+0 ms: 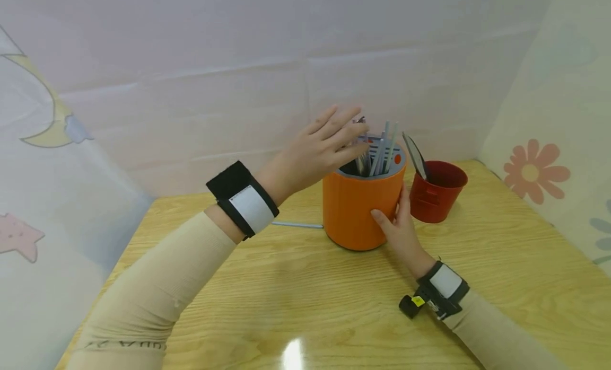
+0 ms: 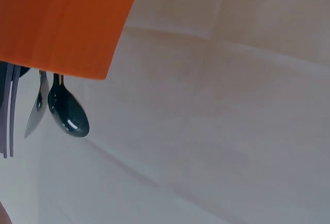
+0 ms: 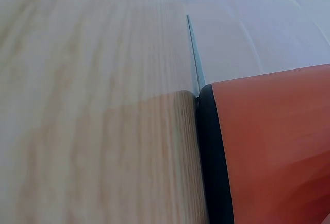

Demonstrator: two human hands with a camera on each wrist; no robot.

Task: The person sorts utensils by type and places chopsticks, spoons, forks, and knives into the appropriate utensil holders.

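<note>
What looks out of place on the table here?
One thin grey stick lies flat on the wooden table left of the orange cylindrical holder, while the other utensils stand inside it. Nothing looks spilled or damaged.

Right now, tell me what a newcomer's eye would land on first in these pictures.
The bright orange holder stands at the middle of the wooden table, stuffed with grey utensils. The left hand reaches over its rim at those utensils, while the right hand steadies its side. Just right of it stands a small red cup holding one dark utensil.
</note>
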